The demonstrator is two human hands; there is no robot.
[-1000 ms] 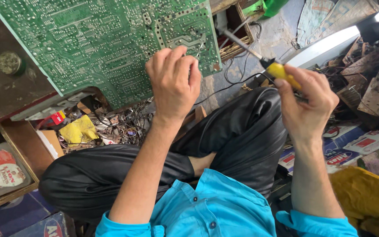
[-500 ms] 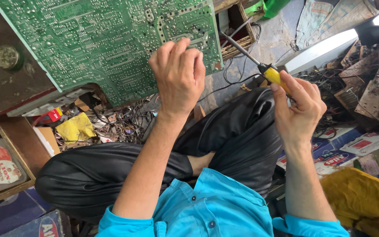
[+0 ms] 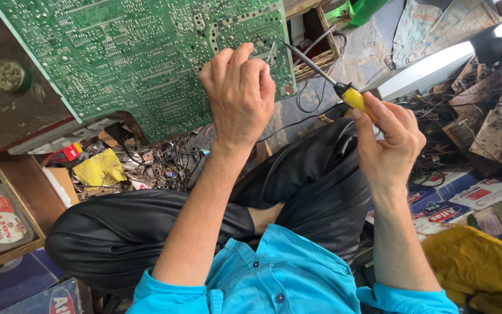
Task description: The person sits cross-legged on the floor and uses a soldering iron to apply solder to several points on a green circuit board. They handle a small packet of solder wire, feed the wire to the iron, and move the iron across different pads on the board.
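R hand (image 3: 387, 142) pinching soldering iron (image 3: 326, 78).

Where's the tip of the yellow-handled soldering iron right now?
In the head view, the yellow-handled soldering iron, held in the right hand, has its tip at the right edge of the green circuit board, just beside the left hand.

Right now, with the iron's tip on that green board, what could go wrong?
The left hand rests on the green circuit board right beside the soldering iron tip, so its fingers could be burned. The board hangs tilted over the lap and might shift under pressure. The loose wires below could snag the iron held by the right hand.
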